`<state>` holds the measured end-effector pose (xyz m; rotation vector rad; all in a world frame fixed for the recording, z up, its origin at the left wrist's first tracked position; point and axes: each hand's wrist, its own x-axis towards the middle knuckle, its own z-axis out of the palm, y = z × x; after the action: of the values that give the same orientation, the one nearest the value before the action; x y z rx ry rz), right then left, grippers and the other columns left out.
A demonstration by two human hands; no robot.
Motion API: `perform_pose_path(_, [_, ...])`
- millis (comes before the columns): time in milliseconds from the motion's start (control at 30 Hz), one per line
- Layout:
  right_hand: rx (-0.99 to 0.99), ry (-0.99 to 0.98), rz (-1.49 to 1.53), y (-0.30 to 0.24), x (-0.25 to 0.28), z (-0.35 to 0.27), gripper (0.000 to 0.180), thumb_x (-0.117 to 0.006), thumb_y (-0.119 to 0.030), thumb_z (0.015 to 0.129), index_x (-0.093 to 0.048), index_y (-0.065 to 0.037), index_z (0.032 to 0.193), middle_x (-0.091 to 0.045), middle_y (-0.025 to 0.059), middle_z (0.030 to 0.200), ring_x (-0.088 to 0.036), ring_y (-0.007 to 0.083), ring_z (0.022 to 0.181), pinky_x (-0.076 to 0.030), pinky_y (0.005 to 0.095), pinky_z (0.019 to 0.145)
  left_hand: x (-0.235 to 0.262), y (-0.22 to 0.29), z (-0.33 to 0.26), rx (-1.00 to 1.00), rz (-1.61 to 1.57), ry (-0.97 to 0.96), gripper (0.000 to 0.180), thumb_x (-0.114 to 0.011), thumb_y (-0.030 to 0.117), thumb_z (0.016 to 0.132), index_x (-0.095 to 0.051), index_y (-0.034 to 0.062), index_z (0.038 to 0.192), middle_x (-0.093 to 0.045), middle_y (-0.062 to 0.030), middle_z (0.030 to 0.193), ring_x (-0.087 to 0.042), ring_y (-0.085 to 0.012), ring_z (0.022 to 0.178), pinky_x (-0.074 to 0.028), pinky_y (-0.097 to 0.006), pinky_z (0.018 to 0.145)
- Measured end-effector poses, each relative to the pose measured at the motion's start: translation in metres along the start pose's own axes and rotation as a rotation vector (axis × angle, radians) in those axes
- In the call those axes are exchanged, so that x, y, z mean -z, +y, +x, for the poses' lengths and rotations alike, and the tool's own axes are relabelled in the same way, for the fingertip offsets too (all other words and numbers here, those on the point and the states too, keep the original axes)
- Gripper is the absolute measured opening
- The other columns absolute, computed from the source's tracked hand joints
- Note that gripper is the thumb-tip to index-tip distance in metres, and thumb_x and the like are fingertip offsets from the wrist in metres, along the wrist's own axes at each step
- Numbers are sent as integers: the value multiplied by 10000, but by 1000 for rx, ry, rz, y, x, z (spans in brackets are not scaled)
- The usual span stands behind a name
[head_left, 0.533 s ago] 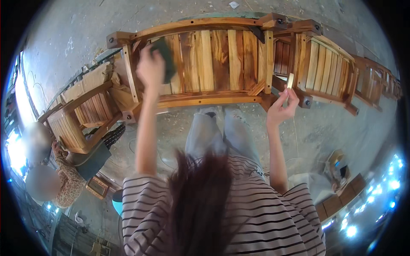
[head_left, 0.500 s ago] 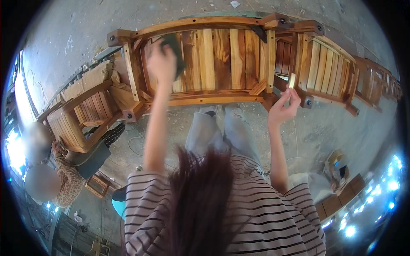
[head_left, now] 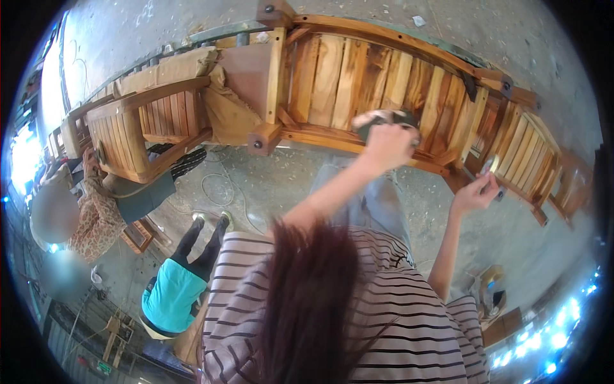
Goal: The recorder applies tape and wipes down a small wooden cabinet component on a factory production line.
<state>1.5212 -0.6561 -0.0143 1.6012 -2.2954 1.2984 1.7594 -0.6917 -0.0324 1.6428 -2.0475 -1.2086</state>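
Observation:
In front of me lies a slatted wooden furniture frame (head_left: pixel 332 80), with varied brown slats between curved rails and bolted corner blocks. My left hand (head_left: pixel 390 147) is closed on a dark green pad (head_left: pixel 405 118), over the frame's near rail toward its right part. Motion blur hides the pad's exact kind and whether it touches the wood. To the right, beside the frame's near right corner, my raised right hand (head_left: pixel 476 193) pinches a small pale strip (head_left: pixel 492 162) between thumb and fingers. What the strip is made of cannot be made out.
More slatted wooden pieces (head_left: pixel 521 150) stand in line at right. At left, a person in a patterned sleeve (head_left: pixel 96 217) touches a wooden chair (head_left: pixel 118 147). Brown cardboard (head_left: pixel 233 112) lies between. Someone in a turquoise shirt (head_left: pixel 176 294) is behind my left side.
My left hand has swept the pad from the left slats to the near rail, farther right. The view has turned, and the turquoise-shirted person shows more fully. My right hand still pinches the strip.

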Motion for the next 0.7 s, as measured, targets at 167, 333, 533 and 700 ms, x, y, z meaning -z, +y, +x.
perform_pose_path(167, [6, -19, -13, -4, 1, 5, 126, -558, -48, 959, -593, 64, 1005, -676, 168, 936, -663, 219, 757, -541, 313, 677, 102, -94, -52, 202, 301, 117, 148, -600, 195, 796, -703, 234, 896, -667, -121, 697, -676, -305, 687, -513, -439, 651])
perform_pose_path(333, [-28, -18, -39, -3, 3, 3, 145, -549, -75, 971, -586, 57, 1018, -685, 173, 937, -655, 212, 749, -532, 307, 653, 189, -52, -73, 64, 87, 221, 532, -617, 325, 881, -457, 200, 1372, -551, -228, 1282, -569, -359, 1174, -411, -453, 1003])
perform_pose_path(533, [-65, -33, -10, 5, 5, 0, 150, -541, -70, 971, -580, 57, 1042, -674, 170, 945, -657, 221, 772, -533, 306, 684, 269, 62, -168, -615, -806, -232, 465, -436, 328, 996, -485, 83, 1389, -651, -186, 1196, -511, -368, 1275, 44, -578, 1156])
perform_pose_path(700, [-90, -61, -15, 3, 3, 6, 185, -543, -150, 979, -594, 26, 1004, -650, 137, 874, -635, 238, 740, -495, 356, 674, 277, 104, -221, -748, -474, 212, 496, -657, 38, 815, -578, 47, 1304, -573, -16, 736, -554, -72, 611, -383, -474, 1113])
